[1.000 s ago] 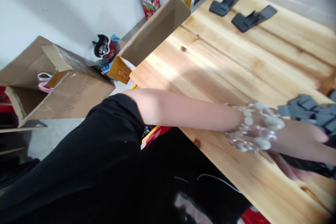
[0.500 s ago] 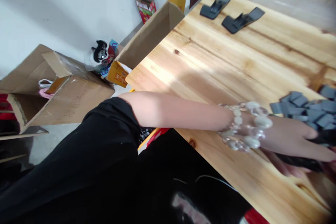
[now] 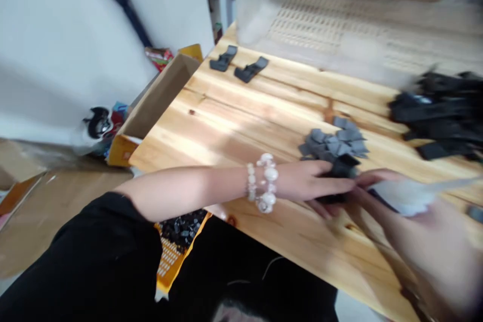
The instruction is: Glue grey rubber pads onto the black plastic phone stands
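Note:
My left hand [image 3: 311,182], with beaded bracelets at the wrist, has its fingers wrapped round a black plastic part [image 3: 339,181] just above the wooden table [image 3: 241,131]. My right hand [image 3: 392,206] meets it from the right, fingers bent at the same part; a whitish object [image 3: 405,195] lies against this hand, blurred. Right behind the black part is a pile of grey pieces [image 3: 335,142]. Two black clip-shaped parts [image 3: 223,58] lie at the table's far left.
A heap of black parts [image 3: 441,110] lies at the right. Behind is a translucent perforated basket [image 3: 324,53]. An orange basket [image 3: 166,266] of small dark pieces sits below the table's front edge. Cardboard boxes [image 3: 162,93] stand at the left.
The view has swung to the right, so the table and my left arm appear further left. My right hand, the black heap and more of the basket now show.

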Demonstrator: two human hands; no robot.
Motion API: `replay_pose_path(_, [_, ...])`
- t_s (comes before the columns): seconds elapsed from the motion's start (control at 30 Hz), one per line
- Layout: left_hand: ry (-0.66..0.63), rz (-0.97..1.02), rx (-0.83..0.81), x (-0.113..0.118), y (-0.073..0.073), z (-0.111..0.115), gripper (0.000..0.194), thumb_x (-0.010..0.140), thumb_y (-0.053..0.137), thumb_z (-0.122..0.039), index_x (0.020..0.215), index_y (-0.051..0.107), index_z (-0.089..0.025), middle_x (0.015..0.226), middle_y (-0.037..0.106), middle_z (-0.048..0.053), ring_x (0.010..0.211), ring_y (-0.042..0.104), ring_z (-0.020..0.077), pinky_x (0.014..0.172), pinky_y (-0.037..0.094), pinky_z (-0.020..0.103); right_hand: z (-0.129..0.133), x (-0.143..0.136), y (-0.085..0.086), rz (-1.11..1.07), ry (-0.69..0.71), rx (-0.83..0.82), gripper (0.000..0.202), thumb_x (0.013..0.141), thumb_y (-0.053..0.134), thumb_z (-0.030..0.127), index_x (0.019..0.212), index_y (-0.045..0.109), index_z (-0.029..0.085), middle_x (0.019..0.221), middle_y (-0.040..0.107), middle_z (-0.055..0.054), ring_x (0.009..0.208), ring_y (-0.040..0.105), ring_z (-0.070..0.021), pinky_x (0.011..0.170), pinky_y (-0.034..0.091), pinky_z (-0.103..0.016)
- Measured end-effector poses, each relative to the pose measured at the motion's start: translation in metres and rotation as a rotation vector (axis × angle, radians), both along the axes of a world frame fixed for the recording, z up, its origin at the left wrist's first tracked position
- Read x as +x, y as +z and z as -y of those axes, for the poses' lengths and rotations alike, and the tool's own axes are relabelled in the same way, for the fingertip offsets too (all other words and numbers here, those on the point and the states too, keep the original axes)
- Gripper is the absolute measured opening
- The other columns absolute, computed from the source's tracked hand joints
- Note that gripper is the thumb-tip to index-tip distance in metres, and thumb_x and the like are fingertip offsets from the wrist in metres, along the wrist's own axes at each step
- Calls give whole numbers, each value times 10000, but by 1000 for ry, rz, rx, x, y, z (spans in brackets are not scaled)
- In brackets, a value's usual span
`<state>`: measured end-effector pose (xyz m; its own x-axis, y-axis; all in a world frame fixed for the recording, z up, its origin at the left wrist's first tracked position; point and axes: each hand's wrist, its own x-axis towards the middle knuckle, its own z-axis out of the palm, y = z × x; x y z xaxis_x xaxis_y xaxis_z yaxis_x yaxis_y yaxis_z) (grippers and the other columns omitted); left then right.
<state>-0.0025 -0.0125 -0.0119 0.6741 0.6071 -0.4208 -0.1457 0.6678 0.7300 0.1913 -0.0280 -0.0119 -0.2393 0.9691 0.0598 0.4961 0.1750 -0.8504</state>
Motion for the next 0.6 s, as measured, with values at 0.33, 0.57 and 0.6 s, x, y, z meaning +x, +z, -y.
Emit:
replay_pose_path(0.33, [-111, -143, 54, -2, 11, -1, 121, 874, 585, -213, 966, 550, -142, 911, 630, 46, 786, 668, 143, 730, 570, 315, -11, 4, 4, -198, -160, 30, 103, 780, 707, 263, 798, 623, 205, 952, 660, -33, 903, 639, -177, 830, 523, -329])
replay_pose_path(0.57, [-174, -194, 104, -1, 15, 1, 130, 879, 570, -233, 972, 540, -147, 988, 651, 74, 803, 676, 148, 702, 575, 291, -4, -2, 9, -104, -81, -17, 102, 792, 678, 274, 813, 617, 195, 911, 675, -52, 930, 636, -218, 813, 515, -359])
replay_pose_path(0.6, [-182, -197, 111, -1, 15, 1, 141, 875, 578, -240, 976, 543, -148, 999, 656, 79, 809, 675, 148, 706, 575, 290, -3, -2, 10, -92, -83, -18, 101, 793, 674, 274, 815, 615, 195, 894, 673, -48, 893, 637, -210, 794, 515, -354])
